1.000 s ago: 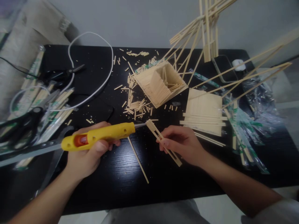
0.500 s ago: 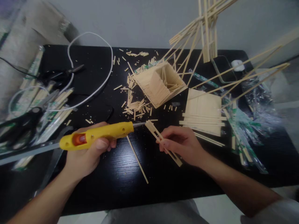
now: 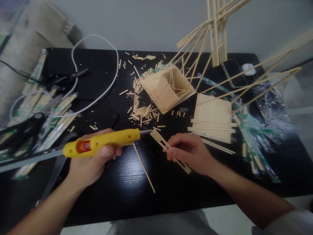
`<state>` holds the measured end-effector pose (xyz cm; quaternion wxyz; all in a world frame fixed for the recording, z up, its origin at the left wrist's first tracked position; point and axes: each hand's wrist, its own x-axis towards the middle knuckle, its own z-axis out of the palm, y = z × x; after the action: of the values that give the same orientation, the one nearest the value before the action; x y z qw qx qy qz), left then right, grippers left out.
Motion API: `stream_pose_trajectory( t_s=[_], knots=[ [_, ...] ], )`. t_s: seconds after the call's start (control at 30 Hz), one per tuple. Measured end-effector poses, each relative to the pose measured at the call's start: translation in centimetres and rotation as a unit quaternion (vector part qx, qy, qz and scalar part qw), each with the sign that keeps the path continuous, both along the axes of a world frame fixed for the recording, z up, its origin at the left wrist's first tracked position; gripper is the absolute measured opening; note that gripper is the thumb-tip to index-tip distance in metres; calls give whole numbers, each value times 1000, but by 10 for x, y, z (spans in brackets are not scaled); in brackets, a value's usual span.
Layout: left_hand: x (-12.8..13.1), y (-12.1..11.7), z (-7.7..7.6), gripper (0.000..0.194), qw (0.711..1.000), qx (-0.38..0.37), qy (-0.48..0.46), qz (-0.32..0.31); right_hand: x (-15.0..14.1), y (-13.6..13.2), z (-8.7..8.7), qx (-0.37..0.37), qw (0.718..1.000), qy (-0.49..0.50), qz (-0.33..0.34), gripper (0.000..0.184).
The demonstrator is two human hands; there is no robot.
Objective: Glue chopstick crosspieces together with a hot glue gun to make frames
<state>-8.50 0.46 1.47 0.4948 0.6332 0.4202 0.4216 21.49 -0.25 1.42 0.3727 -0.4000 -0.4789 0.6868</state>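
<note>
My left hand [image 3: 96, 160] is wrapped round a yellow glue gun [image 3: 122, 137], whose metal nozzle points right. Pinched in my right hand [image 3: 188, 151] is a narrow frame of wooden sticks [image 3: 158, 138], slanting down to the right. The nozzle's tip is at the frame's upper left end; whether they touch I cannot tell. Below, a single loose stick [image 3: 144, 168] lies on the black table [image 3: 117, 199]. Beyond my hands a wooden stick structure [image 3: 156, 88] with a square opening rests on the table, and a flat stick panel [image 3: 212, 111] with several sticks across it lies to its right.
Cut stick bits [image 3: 144, 111] litter the table's middle. Scissors [image 3: 31, 124], wrapped chopsticks [image 3: 61, 114] and a white cable [image 3: 116, 65] are at left. Long joined sticks [image 3: 217, 29] rise at back right, near a phone [image 3: 234, 73] and plastic wrappers [image 3: 259, 133].
The stick frame's upper end has shifted slightly left and down at the nozzle and turned a little. The glue gun stays almost in place, and both hands keep their hold.
</note>
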Motion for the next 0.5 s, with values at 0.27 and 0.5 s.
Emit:
stream_pose_trajectory(
  t_s=[0.27,0.5],
  knots=[
    [-3,-2,-3,57,1000,-13,3,0,1,-1,2,-17,1000,-5,12,16],
    [2,-1,1,57,1000,-11,2,6,0,-1,1,-13,1000,-8,16,16]
  ],
)
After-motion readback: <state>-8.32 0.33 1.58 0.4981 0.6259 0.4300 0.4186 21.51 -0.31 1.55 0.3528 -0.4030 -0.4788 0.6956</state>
